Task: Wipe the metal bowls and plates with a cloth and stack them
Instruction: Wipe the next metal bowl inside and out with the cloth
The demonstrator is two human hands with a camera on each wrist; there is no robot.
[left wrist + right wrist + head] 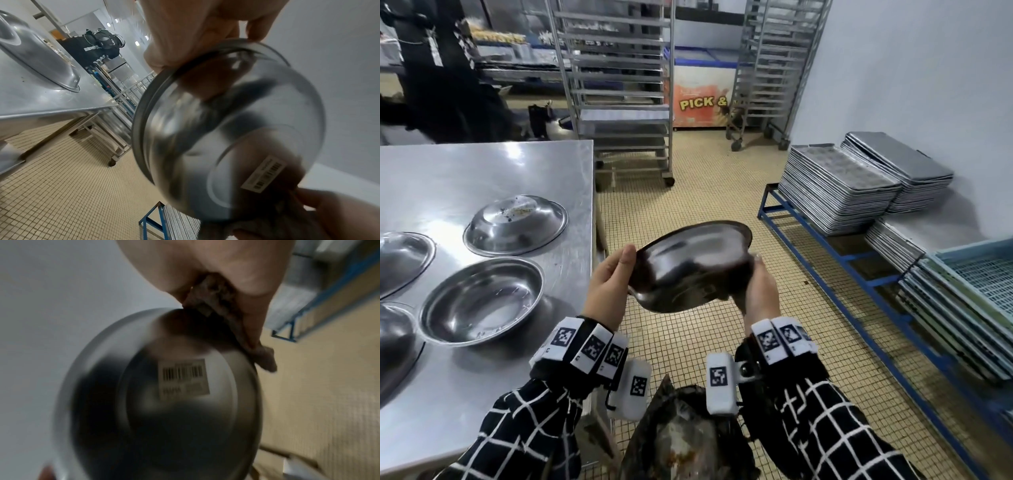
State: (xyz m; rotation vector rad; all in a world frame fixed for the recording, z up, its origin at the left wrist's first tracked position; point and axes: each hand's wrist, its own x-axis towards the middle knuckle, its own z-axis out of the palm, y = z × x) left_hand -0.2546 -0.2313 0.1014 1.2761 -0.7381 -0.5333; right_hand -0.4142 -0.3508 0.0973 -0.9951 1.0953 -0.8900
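The metal bowl (690,265) hung tilted in the air off the steel table's (431,178) right edge. The left hand (607,284) gripped its rim while the right hand (758,286) pinched the brown cloth (218,305) against it. Wiping well probably meant bracing the rim and turning the bowl steadily under firm cloth pressure.

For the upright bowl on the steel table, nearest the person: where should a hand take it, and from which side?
Best guess: pinch the flat rim of the upright bowl at its right edge, nearest the left hand. It sits open side up, so the rim lip is exposed all round.
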